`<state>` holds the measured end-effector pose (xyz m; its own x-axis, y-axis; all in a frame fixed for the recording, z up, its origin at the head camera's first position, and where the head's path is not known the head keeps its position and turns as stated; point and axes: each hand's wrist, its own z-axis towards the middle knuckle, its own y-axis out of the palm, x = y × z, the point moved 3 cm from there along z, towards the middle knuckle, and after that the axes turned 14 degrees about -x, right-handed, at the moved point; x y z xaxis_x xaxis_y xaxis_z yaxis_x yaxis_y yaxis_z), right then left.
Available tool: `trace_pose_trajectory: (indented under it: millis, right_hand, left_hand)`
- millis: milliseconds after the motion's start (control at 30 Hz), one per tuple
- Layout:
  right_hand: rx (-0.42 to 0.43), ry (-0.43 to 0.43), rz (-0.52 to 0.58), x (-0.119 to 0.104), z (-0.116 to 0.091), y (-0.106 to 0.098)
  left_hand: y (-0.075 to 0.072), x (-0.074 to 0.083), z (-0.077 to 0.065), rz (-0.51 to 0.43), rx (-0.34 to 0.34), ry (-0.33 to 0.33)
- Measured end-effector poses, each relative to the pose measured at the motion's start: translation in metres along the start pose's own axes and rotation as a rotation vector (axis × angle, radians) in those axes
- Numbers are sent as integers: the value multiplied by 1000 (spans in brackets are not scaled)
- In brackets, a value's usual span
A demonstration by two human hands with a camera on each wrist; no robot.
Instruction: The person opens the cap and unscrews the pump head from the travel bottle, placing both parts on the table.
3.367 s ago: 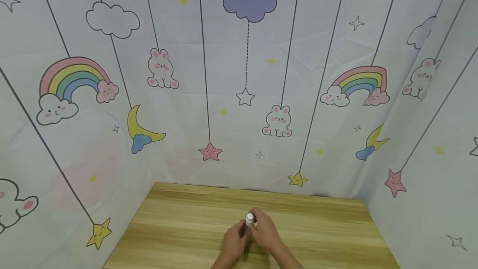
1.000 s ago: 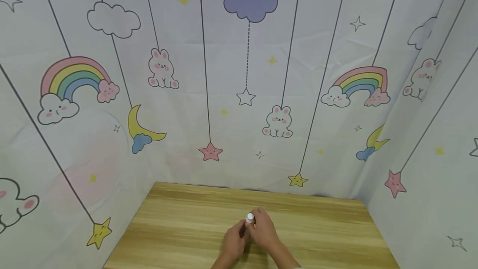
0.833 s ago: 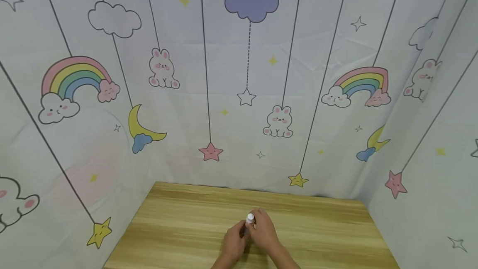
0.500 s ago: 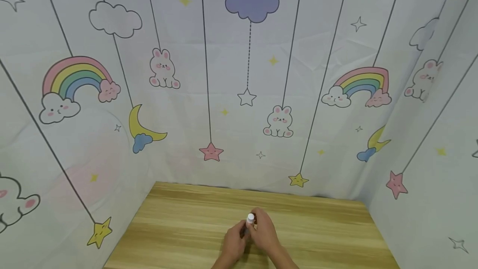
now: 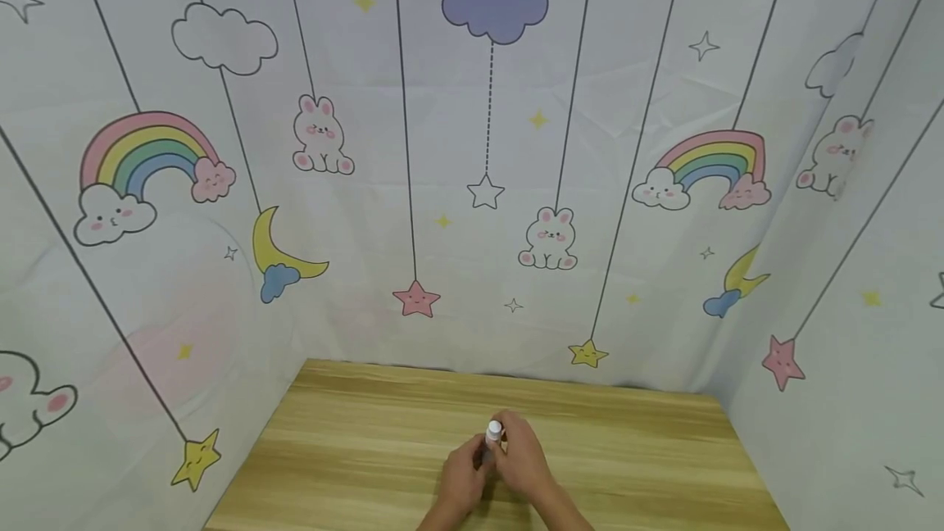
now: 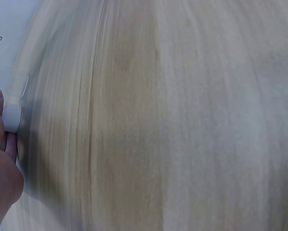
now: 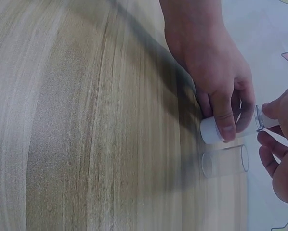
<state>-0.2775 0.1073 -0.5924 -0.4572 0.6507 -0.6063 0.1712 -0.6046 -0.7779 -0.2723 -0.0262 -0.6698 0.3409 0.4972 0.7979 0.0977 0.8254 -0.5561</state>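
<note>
Each grip is clamped: the left hand (image 7: 214, 70) round the bottle (image 5: 492, 438), the right hand (image 7: 286, 144) near its white top (image 5: 494, 427).

Table (image 5: 354, 433): wood-grain top, yellow-brn in head view, paler & greyer in wrist views. Grain runs side to side w/ darker streaks, approx. parallel to the back edge. Back edge is right up vs. the printed cloth (image 5: 472, 347); L & R edges splay out twd the near side, which runs out of frame. Abt. mid-width on it: bottle (image 7: 210, 131), upright, white base down, appears to rest on the wood. Just beside it, a clear tube (image 7: 226, 161) stands on end; can't tell if they touch. Soft dk shadows spread over the wood next to both.
</note>
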Motion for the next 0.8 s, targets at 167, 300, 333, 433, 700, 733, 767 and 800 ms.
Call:
trace_pose_trajectory:
  millis: [167,300,333,433,700,733,767,800]
  right_hand:
    - [-18,3,2,1,0,0]
    - [-24,0,-4,1,1,0]
    - [-23,0,-7,1,1,0]
    - [-21,5,-16,0,1,-1]
    - [-11,2,-26,-3,1,-3]
    - [-12,1,-27,-3,1,-3]
    - [-14,4,-27,-3,1,-3]
    - [-19,11,-26,-3,1,-3]
  left_hand:
    - [0,0,0,-6,-6,-8]
    - [1,1,0,-2,1,-10]
    - [1,1,0,-2,1,-13]
    - [0,1,0,-6,1,-13]
    - [0,1,0,-34,-19,-44]
    - [0,1,0,-41,-20,-48]
    - [0,0,1,-42,-20,-53]
    - [1,0,1,-43,-22,-58]
